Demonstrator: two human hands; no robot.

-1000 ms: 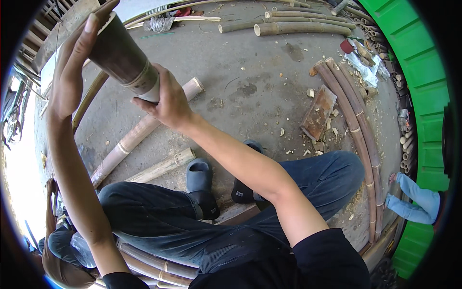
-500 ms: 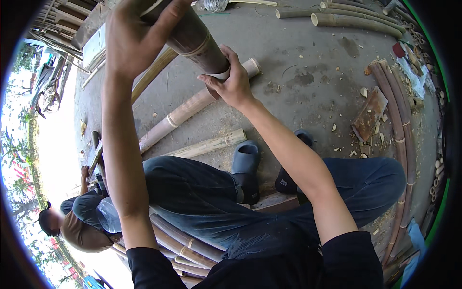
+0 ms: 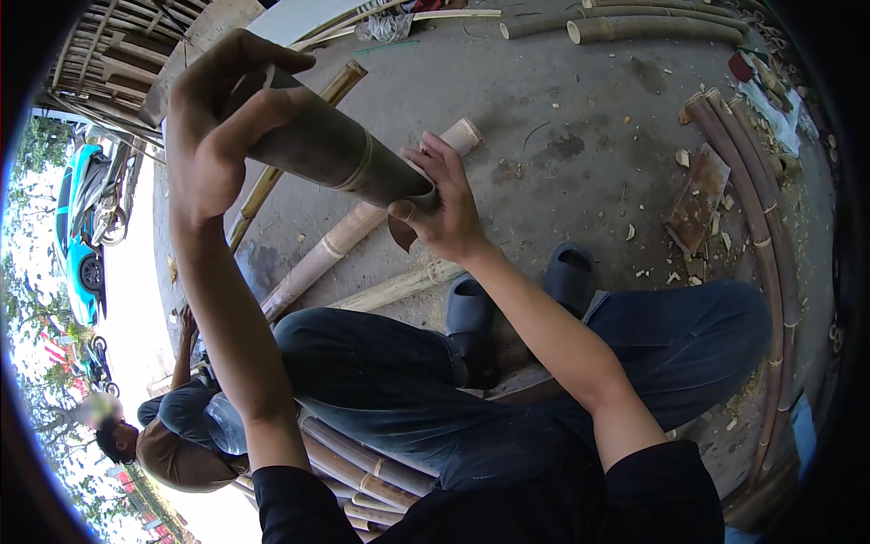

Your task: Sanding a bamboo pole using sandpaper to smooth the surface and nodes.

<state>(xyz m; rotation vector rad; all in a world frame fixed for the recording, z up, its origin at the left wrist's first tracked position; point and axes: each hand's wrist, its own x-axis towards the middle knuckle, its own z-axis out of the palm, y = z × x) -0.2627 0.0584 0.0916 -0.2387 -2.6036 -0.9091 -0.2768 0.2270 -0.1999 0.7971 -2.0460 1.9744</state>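
A short, thick, dark bamboo section (image 3: 317, 145) is held up slanting in front of me, with a pale ring at its node. Around its upper left end my left hand (image 3: 204, 136) is closed, fingers curled over the rim and thumb along the side. My right hand (image 3: 446, 207) grips the lower right end, its fingers partly behind the bamboo. A thin brown flap (image 3: 401, 235) hangs just below that end beside my right thumb; what it is I cannot make out. Longer bamboo poles (image 3: 337, 243) lie on the ground beneath.
A brown flat block (image 3: 698, 199) lies among pale chips, right of my grey clogs (image 3: 571, 276). Long bamboo poles (image 3: 757, 218) line the right; more (image 3: 657, 30) lie at the back. A co-worker (image 3: 186, 449) sits at the lower left. Cut bamboo lengths (image 3: 362, 462) rest by my left leg.
Both hands have come lower in the picture with the bamboo section, and its upper end has swung left. My view has shifted too, bringing a blue car in at the left.
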